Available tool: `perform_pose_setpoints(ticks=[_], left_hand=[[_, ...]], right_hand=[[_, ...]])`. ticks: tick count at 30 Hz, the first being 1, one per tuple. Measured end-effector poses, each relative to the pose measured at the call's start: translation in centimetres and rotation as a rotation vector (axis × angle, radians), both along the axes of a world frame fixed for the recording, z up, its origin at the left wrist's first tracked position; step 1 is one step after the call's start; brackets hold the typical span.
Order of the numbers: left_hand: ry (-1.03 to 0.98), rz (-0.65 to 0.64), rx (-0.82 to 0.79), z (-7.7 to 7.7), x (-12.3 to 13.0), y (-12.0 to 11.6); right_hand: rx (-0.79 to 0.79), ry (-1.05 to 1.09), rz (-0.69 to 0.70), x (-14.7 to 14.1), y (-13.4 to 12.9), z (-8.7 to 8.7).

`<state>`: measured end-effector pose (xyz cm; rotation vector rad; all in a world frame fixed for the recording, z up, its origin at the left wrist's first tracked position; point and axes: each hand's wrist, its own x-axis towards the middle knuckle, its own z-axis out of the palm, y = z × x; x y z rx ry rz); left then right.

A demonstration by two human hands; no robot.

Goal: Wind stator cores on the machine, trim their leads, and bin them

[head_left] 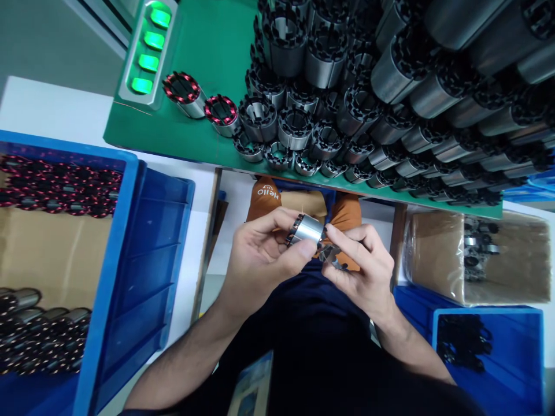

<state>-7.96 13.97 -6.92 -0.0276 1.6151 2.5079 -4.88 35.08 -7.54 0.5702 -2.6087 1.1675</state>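
My left hand (269, 248) is closed around a motor stator core (307, 229), a silver metal cylinder with black toothed plastic ends, tipped on its side above my lap. Close against its right end is my right hand (362, 268), the index finger touching the black teeth. Between the right thumb and fingers are thin, dark, partly shiny pieces (332, 254); their exact kind is unclear. Past my hands, on the green mat (208, 52), stand many similar stator cores (295, 127) without windings. Two stators with red copper windings (221, 112) stand at the mat's left.
A metal bar with several lit green buttons (150, 55) lies at the mat's left edge. On the left, a blue crate (104, 277) holds wound stators. To the right are a plastic-lined carton (511, 254) with metal parts and a blue bin (515, 358) with black parts.
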Motion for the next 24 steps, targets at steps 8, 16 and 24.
perform_pose_setpoints(ticks=[8, 16, 24], left_hand=[[-0.006, 0.049, 0.02, -1.0, -0.1, 0.4], [-0.162, 0.277, -0.232, -5.4, 1.6, -4.2], [-0.37, 0.594, -1.25, -3.3, 10.9, -25.4]], right_hand=[[-0.098, -0.137, 0.049, -0.1, 0.4, -0.6], [0.266, -0.588, -0.066, -1.4, 3.7, -7.6], [0.382, -0.736, 0.034, -1.6, 7.6, -14.4]])
